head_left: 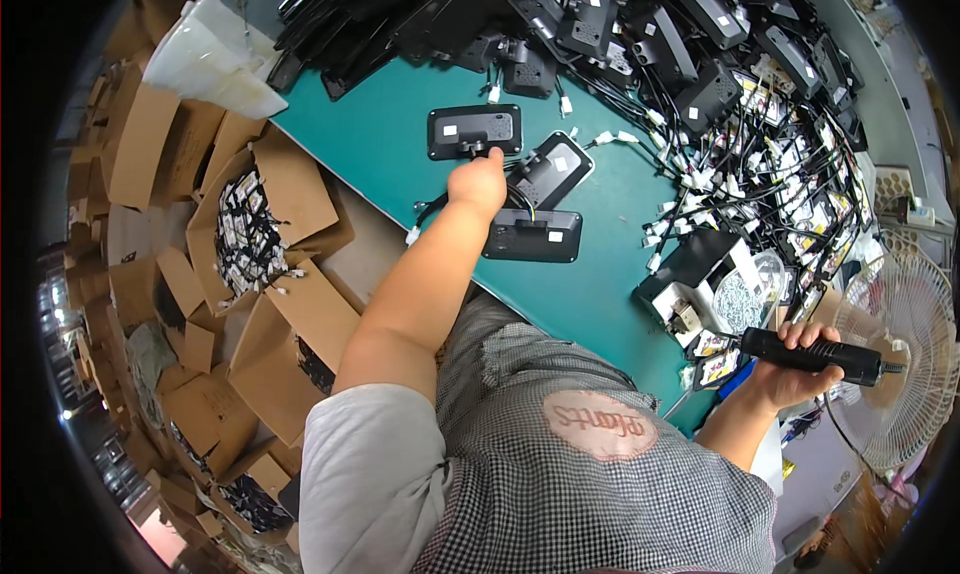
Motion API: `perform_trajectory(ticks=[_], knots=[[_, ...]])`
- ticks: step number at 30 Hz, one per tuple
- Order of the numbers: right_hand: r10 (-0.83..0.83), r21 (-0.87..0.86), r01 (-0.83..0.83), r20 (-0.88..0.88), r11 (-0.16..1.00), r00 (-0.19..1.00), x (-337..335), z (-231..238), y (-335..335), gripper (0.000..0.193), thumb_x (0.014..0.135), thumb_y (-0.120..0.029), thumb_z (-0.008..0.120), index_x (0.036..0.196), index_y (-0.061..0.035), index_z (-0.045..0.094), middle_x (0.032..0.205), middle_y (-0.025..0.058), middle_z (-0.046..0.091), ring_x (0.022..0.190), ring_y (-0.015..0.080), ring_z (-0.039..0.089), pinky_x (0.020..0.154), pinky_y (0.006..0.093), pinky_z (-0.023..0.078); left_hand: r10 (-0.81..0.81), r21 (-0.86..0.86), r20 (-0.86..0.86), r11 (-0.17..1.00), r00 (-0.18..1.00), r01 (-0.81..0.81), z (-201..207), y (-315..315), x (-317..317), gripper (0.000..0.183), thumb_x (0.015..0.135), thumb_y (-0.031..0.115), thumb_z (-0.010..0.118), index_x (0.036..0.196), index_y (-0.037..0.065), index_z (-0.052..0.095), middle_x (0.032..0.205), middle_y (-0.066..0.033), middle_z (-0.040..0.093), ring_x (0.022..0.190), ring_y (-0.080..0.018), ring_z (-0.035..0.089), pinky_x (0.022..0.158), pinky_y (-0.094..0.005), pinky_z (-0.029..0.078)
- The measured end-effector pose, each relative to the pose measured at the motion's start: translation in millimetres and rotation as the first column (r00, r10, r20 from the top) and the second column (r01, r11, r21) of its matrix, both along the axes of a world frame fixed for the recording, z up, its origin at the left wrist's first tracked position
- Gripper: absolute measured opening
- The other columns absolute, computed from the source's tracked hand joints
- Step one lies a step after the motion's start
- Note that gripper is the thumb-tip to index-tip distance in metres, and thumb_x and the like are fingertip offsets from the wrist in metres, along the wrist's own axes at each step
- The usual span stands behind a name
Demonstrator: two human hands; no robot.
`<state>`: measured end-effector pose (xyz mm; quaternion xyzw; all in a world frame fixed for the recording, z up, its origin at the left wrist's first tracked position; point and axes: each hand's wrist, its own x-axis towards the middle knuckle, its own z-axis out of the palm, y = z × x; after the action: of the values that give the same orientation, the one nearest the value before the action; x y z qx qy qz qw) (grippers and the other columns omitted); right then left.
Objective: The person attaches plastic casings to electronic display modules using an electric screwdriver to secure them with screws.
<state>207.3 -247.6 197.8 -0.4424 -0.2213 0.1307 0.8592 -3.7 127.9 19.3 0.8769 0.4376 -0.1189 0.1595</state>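
My left hand (478,182) is closed at the near edge of a flat black rectangular device (455,119), by the small bracket on its back; part of the grip is hidden under the hand. Just right of it a second black device (560,174) lies aslant with a white label. A third black device (545,239) lies nearer me, a cable at its top edge. At the right, my right hand (800,369) is wrapped round a black electric screwdriver (815,356). Its tip points left, close to a clear tub of small screws (738,302).
Piled black devices (640,34) and tangled cables with white connectors (740,174) cover the far and right parts of the green table (620,274). An open black box (700,259) stands beside the tub. A fan (890,354) is at the right. Cardboard boxes (290,184) stand left.
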Motion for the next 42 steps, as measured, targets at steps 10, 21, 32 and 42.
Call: perform_trajectory(ticks=[10,21,32,42], knots=[[0.04,-0.055,-0.041,-0.014,0.998,0.999,8.4,-0.9,11.9,0.054,0.081,-0.053,0.065,0.107,-0.0066,0.056,0.078,0.0055,0.049,0.065,0.0165,0.047,0.063,0.0306,0.042,0.127,0.152,0.577,0.954,0.807,-0.259,24.3,-29.8,-106.9,0.024,0.077,0.005,0.061,0.099,0.013,0.054,0.091,-0.0134,0.063,0.081,-0.0372,0.061,0.064,-0.0455,0.048],[0.175,-0.136,-0.188,-0.1,0.973,0.979,0.9,-12.9,56.3,0.057,0.077,-0.053,0.068,0.105,-0.0061,0.054,0.08,0.0057,0.047,0.069,0.0186,0.047,0.066,0.0325,0.041,0.605,0.461,0.359,0.547,0.711,-0.699,47.1,-110.5,-445.7,0.014,0.08,0.004,0.061,0.094,0.006,0.059,0.101,-0.02,0.06,0.102,-0.0389,0.055,0.085,-0.0431,0.046],[0.216,-0.252,-0.243,-0.13,0.937,0.968,-25.3,-42.0,132.5,0.054,0.08,-0.05,0.067,0.105,-0.0052,0.05,0.081,0.0046,0.044,0.074,0.0173,0.043,0.067,0.0298,0.038,0.79,-0.42,0.28,-0.41,-0.546,-0.809,-68.5,-137.1,-704.6,0.025,0.088,0.008,0.05,0.112,0.002,0.054,0.065,-0.0065,0.055,0.052,-0.017,0.052,0.041,-0.0259,0.039],[0.294,-0.383,-0.334,-0.162,0.861,0.942,-56.1,-118.5,198.2,0.045,0.088,-0.047,0.058,0.104,-0.0063,0.048,0.081,0.0045,0.047,0.069,0.0145,0.042,0.064,0.0278,0.037,0.284,-0.685,0.454,-0.495,-0.845,-0.535,-165.9,-106.8,-767.8,0.011,0.086,0.011,0.058,0.093,0.003,0.056,0.08,-0.0053,0.055,0.066,-0.0148,0.047,0.057,-0.0287,0.043]])
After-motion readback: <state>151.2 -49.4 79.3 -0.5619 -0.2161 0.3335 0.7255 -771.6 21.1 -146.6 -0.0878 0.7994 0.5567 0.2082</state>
